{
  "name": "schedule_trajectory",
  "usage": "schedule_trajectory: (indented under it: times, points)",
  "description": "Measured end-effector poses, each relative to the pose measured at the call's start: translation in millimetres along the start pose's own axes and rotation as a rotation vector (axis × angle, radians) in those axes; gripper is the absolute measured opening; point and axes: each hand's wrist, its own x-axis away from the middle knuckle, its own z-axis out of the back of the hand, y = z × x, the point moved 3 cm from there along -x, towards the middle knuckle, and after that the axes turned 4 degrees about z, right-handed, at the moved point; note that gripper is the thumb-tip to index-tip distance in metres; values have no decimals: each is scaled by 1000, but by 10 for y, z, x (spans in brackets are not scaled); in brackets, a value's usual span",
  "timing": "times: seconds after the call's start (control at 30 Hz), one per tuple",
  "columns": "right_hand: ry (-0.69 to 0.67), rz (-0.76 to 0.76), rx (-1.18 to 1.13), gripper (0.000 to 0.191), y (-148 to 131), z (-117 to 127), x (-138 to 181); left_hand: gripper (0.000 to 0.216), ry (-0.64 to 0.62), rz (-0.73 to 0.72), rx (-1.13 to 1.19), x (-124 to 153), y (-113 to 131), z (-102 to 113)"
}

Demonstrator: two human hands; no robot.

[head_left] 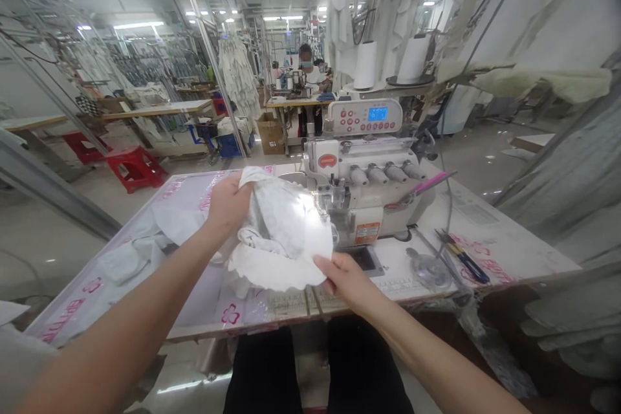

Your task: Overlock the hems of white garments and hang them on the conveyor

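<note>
Together, two hands (pixel 230 204) (pixel 343 275) grip one cloth (pixel 281 268).

white cloth (pixel 294 229) | wavy lower edge | partly folded | raised beside sewing machine (pixel 376 149)

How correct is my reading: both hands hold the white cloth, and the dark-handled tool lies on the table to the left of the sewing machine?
One point is wrong: the head view shows the dark-handled tool on the table to the right of the sewing machine, not the left.
</note>
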Motion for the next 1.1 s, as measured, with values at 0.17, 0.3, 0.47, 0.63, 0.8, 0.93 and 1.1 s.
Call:
schedule_trajectory:
  times: [0.17,0.3,0.47,0.63,0.8,0.93,1.1]
  points:
    - [189,-161,-312,42,-55,-47,-150,34,-31,-73,-145,97,283,-21]
    - [241,-183,-384,38,-110,-98,-190,63,-460,-384,-243,875,606,-176]
    - [241,-177,-424,33,-155,-106,-151,60,-546,-471,-389,1207,548,-364]
    - [128,-36,-181,33,-151,-119,82,49,-587,-478,-397,950,496,-380]
    - [233,115,311,23,-93,227,410,53,-648,-492,-427,853,578,-319]
    - [467,139,943,24,-161,997,549,48,-702,-386,-586,695,575,-394]
    - [614,-245,1669,30,-238,1945,701,46,-699,-341,-680,338,509,-511]
